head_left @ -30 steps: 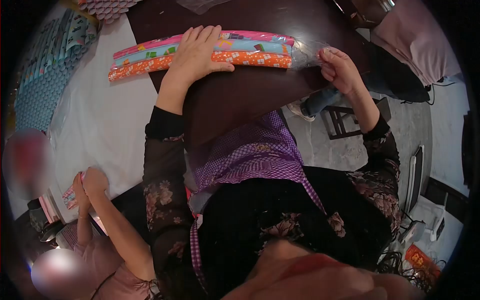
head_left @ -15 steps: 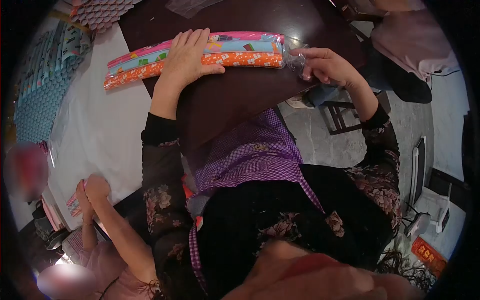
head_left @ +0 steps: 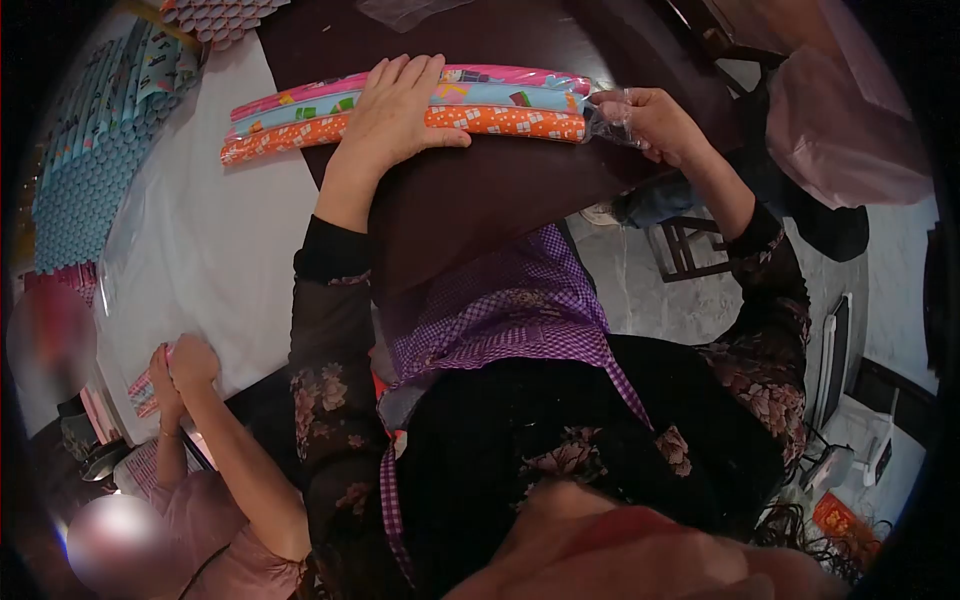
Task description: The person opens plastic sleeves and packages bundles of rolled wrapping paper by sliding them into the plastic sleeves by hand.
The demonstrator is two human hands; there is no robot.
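Three patterned paper rolls in pink, light blue and orange (head_left: 510,123) lie side by side across the dark table, inside a clear plastic bag (head_left: 606,120). Flat across the middle of the rolls rests my left hand (head_left: 388,118), fingers stretched and thumb apart. My right hand (head_left: 662,122) is at the right end of the bag, thumb and fingers pinched on the loose, crinkled plastic that sticks out past the rolls.
White sheeting (head_left: 210,230) covers the surface to the left, where light-blue rolls (head_left: 85,220) are stacked. More rolls (head_left: 220,15) lie at the top left. A co-worker's hands (head_left: 185,375) hold something at lower left. Another person in pink (head_left: 840,130) sits at right.
My right hand's fingers have closed on the bag's loose end. My left hand stays on the rolls, and the whole view has shifted slightly.
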